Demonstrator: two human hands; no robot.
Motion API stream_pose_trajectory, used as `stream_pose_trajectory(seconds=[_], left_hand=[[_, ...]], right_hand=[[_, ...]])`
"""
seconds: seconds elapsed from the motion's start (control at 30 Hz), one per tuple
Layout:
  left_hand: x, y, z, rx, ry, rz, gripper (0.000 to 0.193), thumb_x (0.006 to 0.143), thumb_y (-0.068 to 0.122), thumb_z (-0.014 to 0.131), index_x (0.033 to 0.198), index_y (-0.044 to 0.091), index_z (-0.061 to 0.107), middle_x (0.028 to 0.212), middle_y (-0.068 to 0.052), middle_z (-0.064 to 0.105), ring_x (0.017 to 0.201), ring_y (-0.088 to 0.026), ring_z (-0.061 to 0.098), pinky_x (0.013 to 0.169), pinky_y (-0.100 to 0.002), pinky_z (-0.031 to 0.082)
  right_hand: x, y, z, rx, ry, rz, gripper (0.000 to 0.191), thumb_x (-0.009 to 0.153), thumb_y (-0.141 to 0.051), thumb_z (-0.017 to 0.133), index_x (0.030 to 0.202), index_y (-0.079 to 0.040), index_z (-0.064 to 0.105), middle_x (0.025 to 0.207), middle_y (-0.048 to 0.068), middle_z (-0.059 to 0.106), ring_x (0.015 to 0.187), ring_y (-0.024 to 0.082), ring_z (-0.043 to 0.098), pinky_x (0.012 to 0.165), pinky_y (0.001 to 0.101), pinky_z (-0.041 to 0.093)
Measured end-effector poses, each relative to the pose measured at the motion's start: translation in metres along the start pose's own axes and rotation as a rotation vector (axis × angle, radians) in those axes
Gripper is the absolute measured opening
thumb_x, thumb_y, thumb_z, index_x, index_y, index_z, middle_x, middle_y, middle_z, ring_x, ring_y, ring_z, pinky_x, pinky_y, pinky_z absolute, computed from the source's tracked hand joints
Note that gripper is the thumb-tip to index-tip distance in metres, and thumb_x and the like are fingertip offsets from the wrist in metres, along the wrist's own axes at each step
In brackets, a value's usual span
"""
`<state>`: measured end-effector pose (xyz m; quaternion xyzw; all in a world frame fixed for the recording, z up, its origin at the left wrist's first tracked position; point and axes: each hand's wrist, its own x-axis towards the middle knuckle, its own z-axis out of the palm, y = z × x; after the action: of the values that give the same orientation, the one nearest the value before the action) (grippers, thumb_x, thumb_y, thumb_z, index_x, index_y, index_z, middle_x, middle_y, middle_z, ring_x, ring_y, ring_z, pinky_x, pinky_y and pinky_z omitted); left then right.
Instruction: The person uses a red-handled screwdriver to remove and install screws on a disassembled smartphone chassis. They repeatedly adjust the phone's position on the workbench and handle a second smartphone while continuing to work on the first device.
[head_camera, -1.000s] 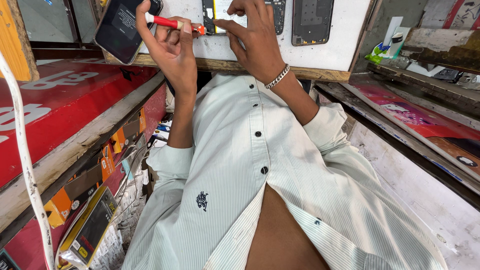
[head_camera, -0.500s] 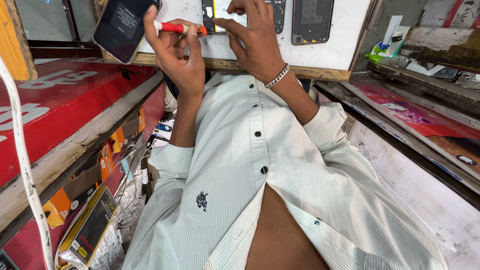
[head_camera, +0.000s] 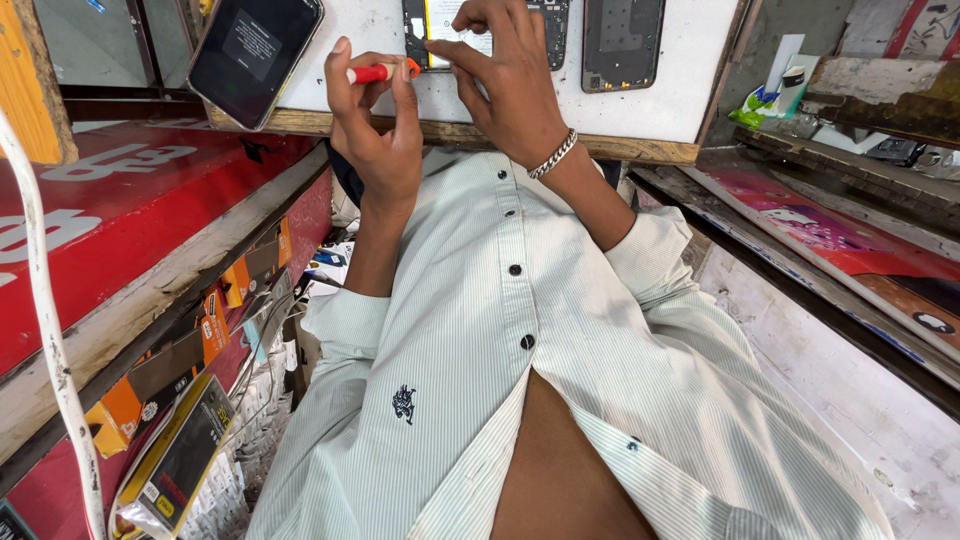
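**Screwdriver shifts toward the opened phone, grip re-set**

Screwdriver (head_camera: 382, 72), red handle, sits pinched in the left hand (head_camera: 375, 135): thumb on one side, fingertips curled over the other, shaft lying roughly level and pointing right. Its tip end lies at the lower left edge of the opened phone (head_camera: 448, 30), which lies on the white surface (head_camera: 690, 90).

Changes over the last second:
- Left hand is now further right and closer to the surface edge; a second ago it was out left, next to the black phone (head_camera: 255, 55), with the tool held higher.
- Handle has rolled in the fingers; more red shows between thumb and forefinger than half a second ago.
- Right hand (head_camera: 510, 85) has barely moved. Fingers bent, tips down on the opened phone, bracing it. Not pinching anything that I can see; the palm hides the contact point.

Read: tool is being brought into line with the open chassis while the other hand steadies it. Looks like positioning, not turning yet; whether the tip is seated in a screw I cannot tell, since the fingers cover it.

Around it: second bare phone frame (head_camera: 622, 40) to the right on the same surface, untouched. Red counter top (head_camera: 120, 220) at left.
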<state>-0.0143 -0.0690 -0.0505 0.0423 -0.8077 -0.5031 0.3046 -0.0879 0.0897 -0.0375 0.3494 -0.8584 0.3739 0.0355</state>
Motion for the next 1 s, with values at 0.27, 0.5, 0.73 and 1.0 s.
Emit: stream_pose_trajectory(seconds=[0.27,0.5,0.73,1.0], left_hand=[[0.011,0.011,-0.006,0.183,-0.197,0.172,0.062,0.101,-0.011,0.072,0.148,0.018,0.044,0.115,-0.014,0.059,0.106,-0.03,0.066,0.088,-0.043,0.058],[0.019,0.013,-0.012,0.106,-0.296,0.21,0.056,0.108,-0.008,0.063,0.151,0.018,0.038,0.128,-0.015,0.055,0.114,-0.031,0.062,0.088,-0.039,0.056],[0.014,0.014,-0.012,0.103,-0.278,0.138,0.056,0.108,-0.014,0.058,0.153,0.016,0.041,0.127,-0.015,0.057,0.109,-0.029,0.066,0.087,-0.037,0.059],[0.017,0.009,-0.011,0.08,-0.238,0.132,0.057,0.106,-0.013,0.068,0.149,0.015,0.046,0.118,-0.013,0.057,0.104,-0.026,0.064,0.079,-0.036,0.058]], right_hand=[[0.0,0.0,0.0,-0.014,-0.008,0.011,0.037,0.092,-0.001,0.076,0.127,-0.014,0.074,0.125,0.007,0.057,0.117,0.027,0.054,0.098,0.042,0.04],[0.0,0.001,0.001,0.004,0.001,0.01,0.038,0.09,0.002,0.076,0.125,-0.013,0.073,0.125,0.008,0.057,0.117,0.027,0.054,0.101,0.0431,0.04],[0.0,0.001,0.001,-0.005,0.003,-0.001,0.037,0.09,0.001,0.077,0.125,-0.012,0.074,0.125,0.008,0.057,0.117,0.027,0.054,0.099,0.0429,0.04],[0.0,0.002,0.003,-0.007,0.019,-0.023,0.037,0.091,0.002,0.077,0.125,-0.012,0.074,0.125,0.008,0.057,0.118,0.027,0.054,0.101,0.0424,0.04]])
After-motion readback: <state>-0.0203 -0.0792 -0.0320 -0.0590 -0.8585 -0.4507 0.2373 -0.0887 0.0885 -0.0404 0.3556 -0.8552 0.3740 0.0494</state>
